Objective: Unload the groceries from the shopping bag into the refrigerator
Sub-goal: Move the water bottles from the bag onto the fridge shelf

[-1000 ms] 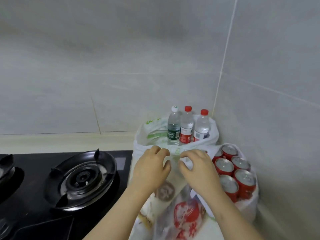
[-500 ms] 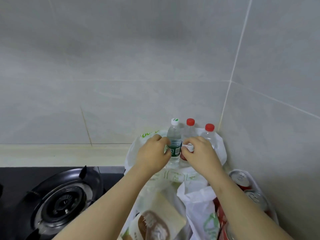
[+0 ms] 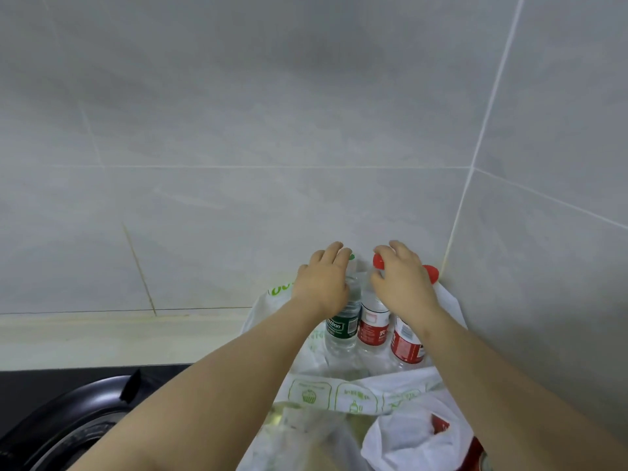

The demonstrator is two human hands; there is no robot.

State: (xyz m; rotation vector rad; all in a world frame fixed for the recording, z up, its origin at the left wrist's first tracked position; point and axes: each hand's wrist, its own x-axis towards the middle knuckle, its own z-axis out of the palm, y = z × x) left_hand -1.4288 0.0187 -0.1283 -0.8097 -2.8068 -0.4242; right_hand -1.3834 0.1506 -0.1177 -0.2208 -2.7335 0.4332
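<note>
Three water bottles upright in the open white shopping bag (image 3: 448,300) at the back right corner of the desk, tight against the tiled wall (image 3: 272,130): green-label bottle (image 3: 341,326) on the left, red-label bottle (image 3: 372,326) in the middle, second red-label bottle (image 3: 406,341) on the right, all touching. Left hand (image 3: 323,283) now up at the shoulder of the green-label bottle, grip curled partly round it but not plainly closed; half a second ago lower, at the label. Right hand (image 3: 404,282) likewise risen to the neck of the middle bottle, thumb and fingers loosely bent just under its red cap, firm hold not certain. Nothing lifted yet; bottles seated in the bag as before. Probably the start of the first unloading step, two bottles at once. Nearer bags (image 3: 390,440) in front, untouched. Gas burner (image 3: 78,419) at the desk's left. Refrigerator out of view.
</note>
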